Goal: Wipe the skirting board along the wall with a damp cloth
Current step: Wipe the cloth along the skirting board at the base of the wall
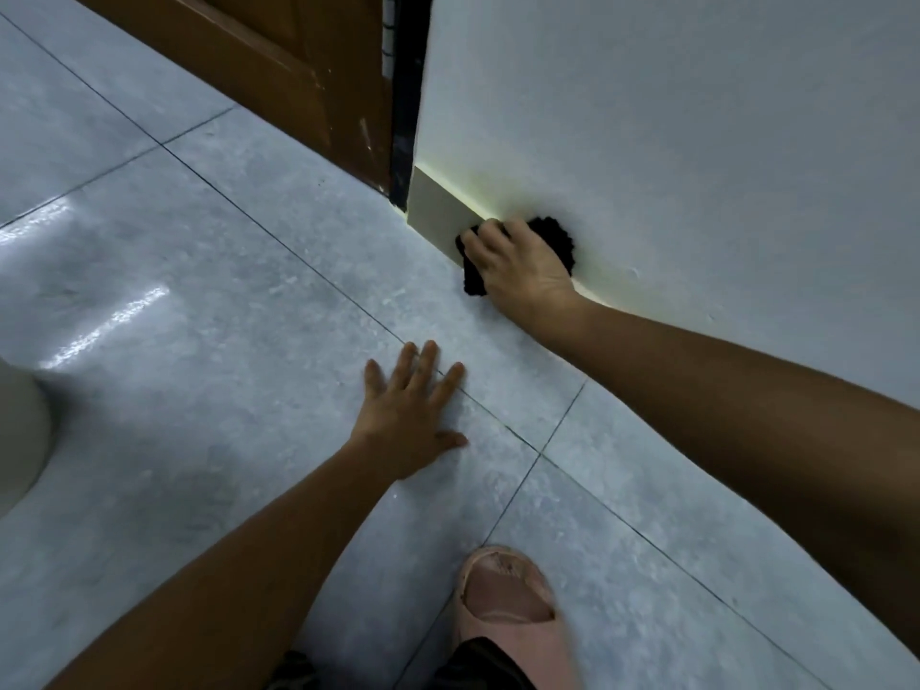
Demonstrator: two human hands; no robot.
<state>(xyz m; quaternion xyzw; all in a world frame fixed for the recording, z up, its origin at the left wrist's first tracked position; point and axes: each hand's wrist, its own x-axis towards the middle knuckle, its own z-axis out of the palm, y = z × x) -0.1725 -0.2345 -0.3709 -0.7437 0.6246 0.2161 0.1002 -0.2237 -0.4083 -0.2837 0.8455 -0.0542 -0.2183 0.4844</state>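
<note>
A beige skirting board (pixel 440 204) runs along the foot of the white wall (pixel 672 117), starting at the door frame. My right hand (pixel 522 268) presses a black fluffy cloth (pixel 555 236) flat against the skirting board, a short way right of its left end. The cloth sticks out above and below my fingers. My left hand (pixel 413 415) lies flat on the grey tiled floor (pixel 224 291), fingers spread, holding nothing.
A brown wooden door (pixel 298 67) and its dark frame (pixel 405 117) stand left of the wall's end. My foot in a pink slipper (pixel 508 600) rests on the floor near the bottom. A pale rounded object (pixel 20 430) sits at the left edge.
</note>
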